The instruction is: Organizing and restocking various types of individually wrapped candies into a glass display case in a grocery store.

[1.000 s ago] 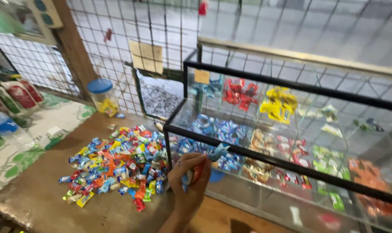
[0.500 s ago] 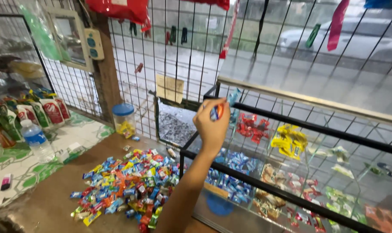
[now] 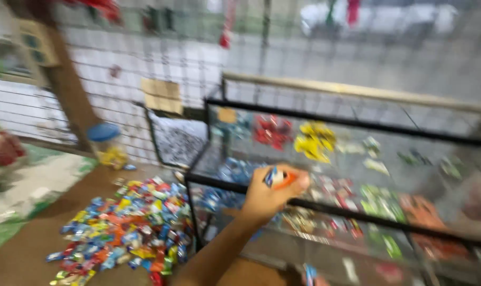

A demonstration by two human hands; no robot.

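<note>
Your right hand [image 3: 269,195] pinching small orange-blue wrapped candies [image 3: 278,178] over black-framed glass display case [image 3: 357,212]; colourful loose candy heap [image 3: 129,228] left of case.

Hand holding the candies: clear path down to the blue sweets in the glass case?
Probably yes. The hand with wrapped candies hovers over the case's black front rail; blue sweets lie just beyond. Blur hides any glass top.

Bare forearm [image 3: 219,254], no sleeve
</note>
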